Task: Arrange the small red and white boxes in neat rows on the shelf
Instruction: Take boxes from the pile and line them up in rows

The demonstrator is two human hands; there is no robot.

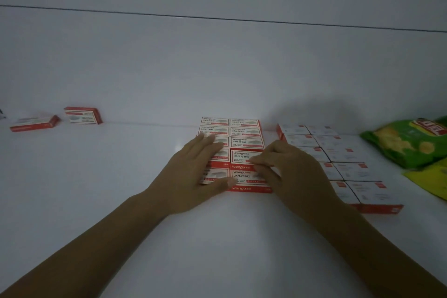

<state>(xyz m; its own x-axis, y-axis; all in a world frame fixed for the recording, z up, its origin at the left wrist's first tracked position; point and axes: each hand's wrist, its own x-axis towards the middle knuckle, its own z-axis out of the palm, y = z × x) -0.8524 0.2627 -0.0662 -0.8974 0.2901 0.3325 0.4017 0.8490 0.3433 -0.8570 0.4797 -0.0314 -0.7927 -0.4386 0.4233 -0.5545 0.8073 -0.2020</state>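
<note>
Head view, dim light. The middle block of red and white boxes sits on the shelf, its far end up against the back wall. It runs two columns wide and about five rows deep, printed tops up. The far rows look square. The front right boxes sit a touch out of line with their neighbours.

Your left hand lies flat on the left column, fingers straight and close together, thumb spread along the front edge. It holds nothing, only presses. Your right hand is at the right column, fingertips bent and narrow, nipping the edge of a box near the front. How firm the pinch is, you cannot tell.

Just beside it, with a narrow gap between, the right block stands in two columns, pale tops up, and looks settled.

Well apart on the left, by the wall, two strays remain: a flat box and an upright box resting on its long edge.

Far right, a green bag and a yellow packet lie just beside the right block.

Judgement: most of the work is done. What is left is squaring the front of the middle block, then bringing in the two strays. Whether more boxes wait out of frame is not shown.
</note>
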